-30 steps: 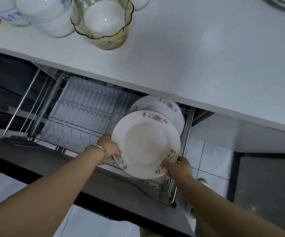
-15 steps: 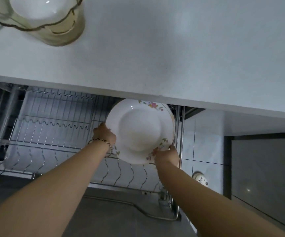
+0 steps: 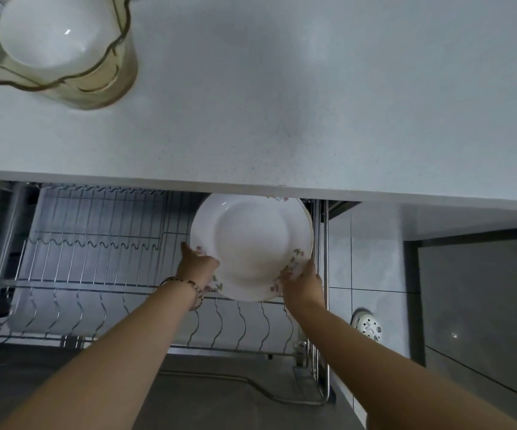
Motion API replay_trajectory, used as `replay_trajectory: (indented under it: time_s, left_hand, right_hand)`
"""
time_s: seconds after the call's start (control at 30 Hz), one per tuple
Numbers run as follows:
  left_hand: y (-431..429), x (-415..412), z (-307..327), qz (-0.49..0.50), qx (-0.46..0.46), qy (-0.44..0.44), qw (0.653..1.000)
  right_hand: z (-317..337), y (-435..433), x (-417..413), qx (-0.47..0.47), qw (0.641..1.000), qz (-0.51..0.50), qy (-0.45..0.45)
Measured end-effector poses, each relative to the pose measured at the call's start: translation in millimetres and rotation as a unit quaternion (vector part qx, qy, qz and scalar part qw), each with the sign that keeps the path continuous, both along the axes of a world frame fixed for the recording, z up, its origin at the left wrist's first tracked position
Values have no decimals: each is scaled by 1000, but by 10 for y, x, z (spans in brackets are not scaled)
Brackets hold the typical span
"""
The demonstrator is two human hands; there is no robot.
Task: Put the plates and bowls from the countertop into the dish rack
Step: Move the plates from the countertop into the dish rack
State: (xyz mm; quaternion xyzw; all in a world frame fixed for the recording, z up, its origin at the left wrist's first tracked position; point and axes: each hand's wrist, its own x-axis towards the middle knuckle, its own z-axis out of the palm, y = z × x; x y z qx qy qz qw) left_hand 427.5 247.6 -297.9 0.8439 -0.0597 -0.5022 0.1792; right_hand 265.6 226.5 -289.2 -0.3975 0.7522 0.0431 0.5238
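We hold the white round plate with small flowers on its rim (image 3: 252, 246) upright at the right end of the pull-out metal wire dish rack (image 3: 95, 243), our left hand (image 3: 198, 263) closed on its lower left edge and our right hand (image 3: 302, 282) closed on its lower right edge. The white speckled countertop (image 3: 282, 103) hangs over the rack and covers the top of the plate, and on it, far left, a yellowish glass bowl with a wavy rim (image 3: 64, 57) stands with a white bowl (image 3: 52, 35) inside.
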Motion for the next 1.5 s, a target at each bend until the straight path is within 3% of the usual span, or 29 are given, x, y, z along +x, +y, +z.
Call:
replay_trajectory:
  time_s: [0.1, 0.2, 0.3, 0.5, 0.67, 0.9, 1.1, 1.27, 1.37, 1.5]
  left_hand:
    - [27, -181, 222, -53, 51, -114, 991]
    - [-44, -396, 485, -147, -23, -149, 978]
    - [-272, -818, 999, -224, -117, -101, 962]
    - [-970, -1931, 1892, -312, -212, -25, 926]
    - [-1596, -3023, 2292, -377, -213, -4, 901]
    - [-2314, -4785, 2294, -431, -175, 75, 882]
    - [-2386, -6018, 2164, -433, -80, 163, 883]
    - [-2281, -6634, 2018, -452, -46, 206, 867]
    - [-2185, -6816, 1953, -435, -43, 208, 875]
    - [-2074, -6862, 1926, -412, -60, 208, 885]
  right_hand:
    - [239, -50, -237, 29, 995, 92, -18]
    - [473, -80, -501, 59, 989, 121, -53]
    - [870, -181, -928, 68, 988, 122, -65]
    - [1759, -671, -2035, -1, 975, 223, -26]
    - [2395, -1421, -3170, -83, 975, 203, 18]
    - [2851, -2546, -5061, -146, 964, 185, 123]
    - [2876, -2867, -6379, -72, 949, 213, 222]
    - [2503, -2789, -6938, 78, 911, 301, 270]
    - [2302, -2709, -7097, 47, 916, 272, 291]
    - [2321, -2633, -7131, 28, 914, 304, 266]
